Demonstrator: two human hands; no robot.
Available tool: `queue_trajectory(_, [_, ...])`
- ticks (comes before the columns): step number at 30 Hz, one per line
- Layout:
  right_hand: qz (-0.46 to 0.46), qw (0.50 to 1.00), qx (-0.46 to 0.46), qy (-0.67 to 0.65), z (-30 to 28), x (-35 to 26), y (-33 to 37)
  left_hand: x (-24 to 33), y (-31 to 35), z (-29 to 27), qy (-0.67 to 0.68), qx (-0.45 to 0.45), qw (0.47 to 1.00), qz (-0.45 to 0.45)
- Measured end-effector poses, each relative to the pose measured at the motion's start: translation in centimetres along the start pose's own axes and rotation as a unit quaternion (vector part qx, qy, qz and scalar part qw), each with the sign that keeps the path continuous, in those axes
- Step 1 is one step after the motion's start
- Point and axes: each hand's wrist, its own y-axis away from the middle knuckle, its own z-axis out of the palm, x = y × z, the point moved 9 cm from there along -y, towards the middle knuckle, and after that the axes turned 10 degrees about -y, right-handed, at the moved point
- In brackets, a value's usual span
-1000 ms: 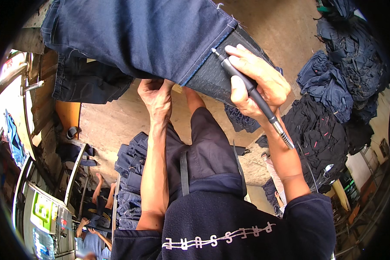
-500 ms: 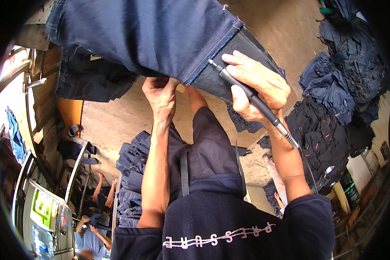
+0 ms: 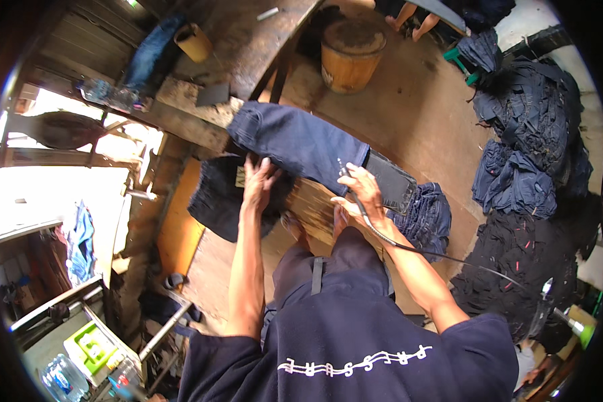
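A dark blue trouser leg (image 3: 295, 137) is drawn over a flat black board (image 3: 390, 184), whose end sticks out of the hem on the right. My right hand (image 3: 363, 191) is closed around a slim rotary tool (image 3: 344, 170) beside that hem, tip toward the cloth. From the tool's back end a thin black cable (image 3: 442, 256) runs off to the right. At the near edge of the leg, my left hand (image 3: 257, 179) has its fingers stretched and apart, touching the fabric. A darker part of the garment (image 3: 221, 197) hangs below it.
A wooden bench (image 3: 248, 57) stands ahead on the left, near a round wooden stool (image 3: 353, 57). Dark garments (image 3: 532, 120) and black cloth (image 3: 509, 268) are heaped along the right. Folded trousers (image 3: 425, 218) lie below the board. Another person's legs (image 3: 409, 20) show at the far edge.
My view has drawn back, bringing the bench and stool into sight. My right hand with the tool has come off the board to beside the hem; my left hand's fingers have spread.
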Motion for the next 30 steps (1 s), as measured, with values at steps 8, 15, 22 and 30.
queue_trajectory(8, [0.003, 0.993, 0.091, -0.069, -0.9, 0.4, 1.9, 4.3, 3.6, -0.1, -0.221, 0.187, 0.952, 0.099])
queue_trajectory(15, [0.159, 0.948, 0.275, -0.031, -14.9, 10.5, 4.0, 6.5, 7.8, 17.4, -0.524, 0.064, 0.760, 0.379])
queue_trajectory(22, [0.189, 0.950, 0.248, -0.010, -14.2, 14.5, -1.3, 1.2, -3.8, 23.1, -0.771, 0.031, 0.561, 0.300])
queue_trajectory(30, [0.143, 0.963, 0.093, -0.210, -1.3, 10.0, -4.3, 8.7, 3.0, 12.1, -0.635, 0.169, 0.682, 0.322])
